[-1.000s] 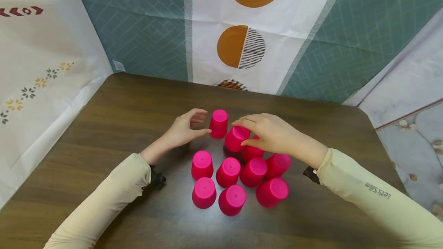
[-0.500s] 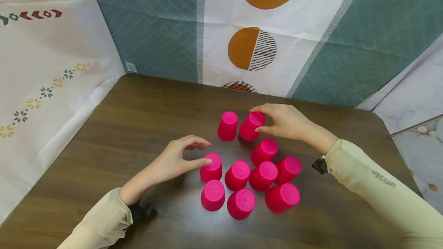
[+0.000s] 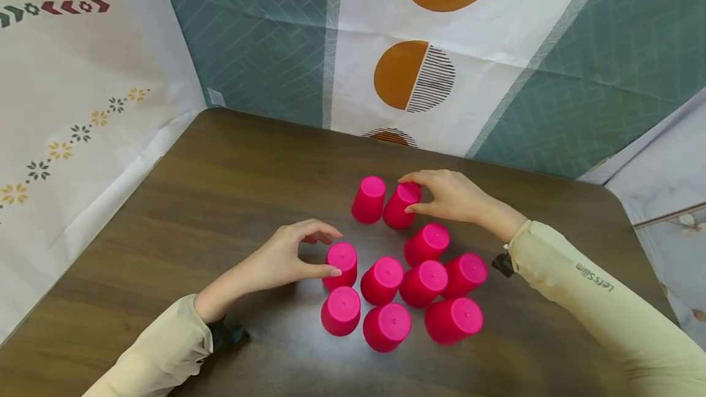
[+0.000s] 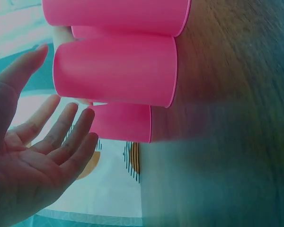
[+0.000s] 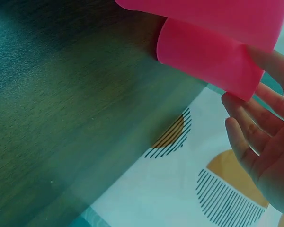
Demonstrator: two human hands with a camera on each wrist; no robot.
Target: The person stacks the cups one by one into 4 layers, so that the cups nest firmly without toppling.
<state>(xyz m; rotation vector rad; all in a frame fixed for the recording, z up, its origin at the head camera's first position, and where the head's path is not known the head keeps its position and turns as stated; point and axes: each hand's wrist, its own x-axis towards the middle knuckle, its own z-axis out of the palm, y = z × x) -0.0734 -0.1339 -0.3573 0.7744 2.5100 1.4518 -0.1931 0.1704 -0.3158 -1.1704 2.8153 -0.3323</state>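
Pink cups (image 3: pixel 423 285) taper smoothly upward, right fingers (image 5: pixel 274 65) grasping one, left fingers (image 4: pixel 75 135) loose.

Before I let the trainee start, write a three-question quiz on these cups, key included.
1. Count: how many pink cups show in the head view?
2. True or false: the cups stand mouth up on the table.
3. Choose: the right grip holds which cup? A, the one nearest the camera; B, one of the two farthest; C, the leftmost.

Key: 1, ten; 2, false, their bases face up; 3, B, the right-hand cup of those two.
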